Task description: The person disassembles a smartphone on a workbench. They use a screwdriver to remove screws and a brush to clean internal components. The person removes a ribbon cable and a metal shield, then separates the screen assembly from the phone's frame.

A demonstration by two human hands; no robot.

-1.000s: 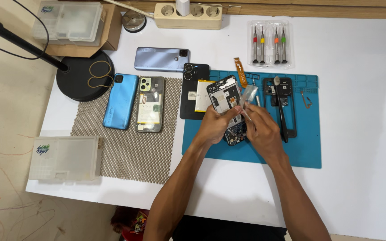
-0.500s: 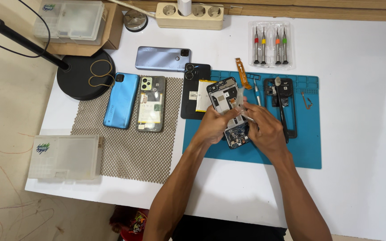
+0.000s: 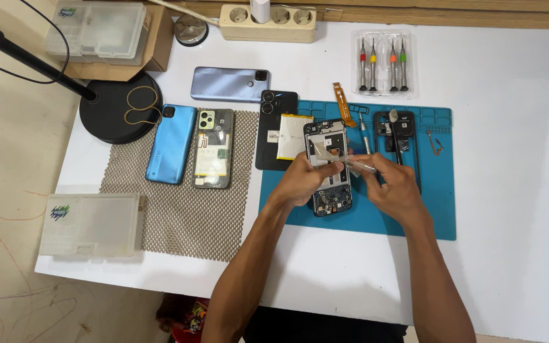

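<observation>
We work on an opened phone (image 3: 329, 170) on the blue mat (image 3: 414, 216), both hands pinched on a strip of clear film (image 3: 341, 159) above it.

Our left hand (image 3: 304, 180) rests on the phone's left edge, thumb and finger closed on one end of the film; our right hand (image 3: 394, 184) grips the other end, together with what looks like a thin metal tool, though we cannot tell exactly. The phone lies face-down, its circuit boards showing, near the mat's left side. Just left of it a black phone back (image 3: 273, 127) with a yellowish battery (image 3: 292, 136) overlaps the mat's edge. Behind our right hand lies a black frame (image 3: 401, 136); an orange flex cable (image 3: 343, 105) and a screwdriver set (image 3: 384, 63) sit further back. On the mesh pad (image 3: 179, 216) lie a blue phone (image 3: 171, 144) and another opened one (image 3: 213, 147).
</observation>
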